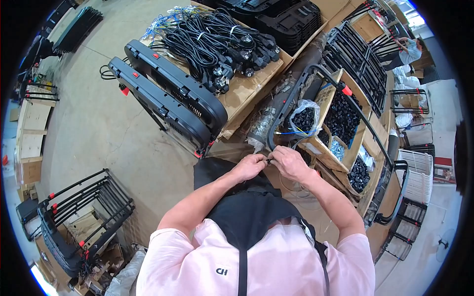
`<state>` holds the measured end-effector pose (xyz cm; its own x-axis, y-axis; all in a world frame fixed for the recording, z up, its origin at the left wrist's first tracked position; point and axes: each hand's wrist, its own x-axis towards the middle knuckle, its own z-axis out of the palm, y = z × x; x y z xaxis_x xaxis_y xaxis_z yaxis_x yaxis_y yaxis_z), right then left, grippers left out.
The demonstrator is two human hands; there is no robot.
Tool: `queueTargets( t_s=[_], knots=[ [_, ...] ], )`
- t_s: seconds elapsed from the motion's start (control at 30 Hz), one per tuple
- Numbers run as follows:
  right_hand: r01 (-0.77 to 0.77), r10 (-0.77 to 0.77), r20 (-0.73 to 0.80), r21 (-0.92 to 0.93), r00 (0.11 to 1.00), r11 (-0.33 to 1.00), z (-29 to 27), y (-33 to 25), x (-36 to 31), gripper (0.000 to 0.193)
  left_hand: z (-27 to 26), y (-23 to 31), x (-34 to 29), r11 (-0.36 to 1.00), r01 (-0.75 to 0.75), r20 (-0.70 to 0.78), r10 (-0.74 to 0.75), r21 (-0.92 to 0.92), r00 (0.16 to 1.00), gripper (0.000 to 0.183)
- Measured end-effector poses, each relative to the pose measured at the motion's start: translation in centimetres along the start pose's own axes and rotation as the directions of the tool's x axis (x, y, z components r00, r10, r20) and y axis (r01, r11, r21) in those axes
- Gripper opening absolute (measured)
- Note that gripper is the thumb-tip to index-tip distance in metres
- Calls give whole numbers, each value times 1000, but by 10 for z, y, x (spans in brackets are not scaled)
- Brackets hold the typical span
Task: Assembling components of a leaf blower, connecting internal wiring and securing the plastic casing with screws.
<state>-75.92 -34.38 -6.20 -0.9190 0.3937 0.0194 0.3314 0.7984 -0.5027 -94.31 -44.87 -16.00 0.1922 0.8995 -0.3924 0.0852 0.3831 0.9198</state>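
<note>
My left hand (pixel 250 166) and my right hand (pixel 290 163) meet in front of my body, both with pinched fingers. Between their fingertips is a small black part (pixel 269 160), mostly covered, so its kind is unclear. Just beyond the right hand runs the bend of a black tube frame (pixel 272 132) with red fittings. Thin blue and yellow wires (pixel 297 131) stretch across close by. A dark apron (pixel 242 207) hangs over my front, below the hands.
To the right, a wooden bin (pixel 356 159) holds black plastic parts (pixel 340 116) and silvery hardware (pixel 337 148). Bundled black power cords (pixel 212 44) lie on cardboard ahead. Two long black housings (pixel 173 89) stand to the left. Another person (pixel 410 52) works far right.
</note>
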Motion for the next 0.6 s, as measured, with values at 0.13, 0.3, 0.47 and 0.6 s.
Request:
queueTargets(
  t_s=[0.13,0.3,0.47,0.6],
  knots=[
    [44,-44,29,-19,999,999,3,2,-1,17,1,-6,2,1000,0,-8,0,-4,1000,24],
    [66,-66,28,7,997,998,4,3,-4,14,4,-12,4,1000,-4,-7,4,-15,1000,30],
    [78,-78,38,24,996,997,3,7,-5,15,6,-7,4,996,-16,-17,14,-91,1000,27],
    [41,-42,32,25,999,999,3,3,-4,18,1,-2,3,993,74,41,-71,-93,997,24]
  ],
)
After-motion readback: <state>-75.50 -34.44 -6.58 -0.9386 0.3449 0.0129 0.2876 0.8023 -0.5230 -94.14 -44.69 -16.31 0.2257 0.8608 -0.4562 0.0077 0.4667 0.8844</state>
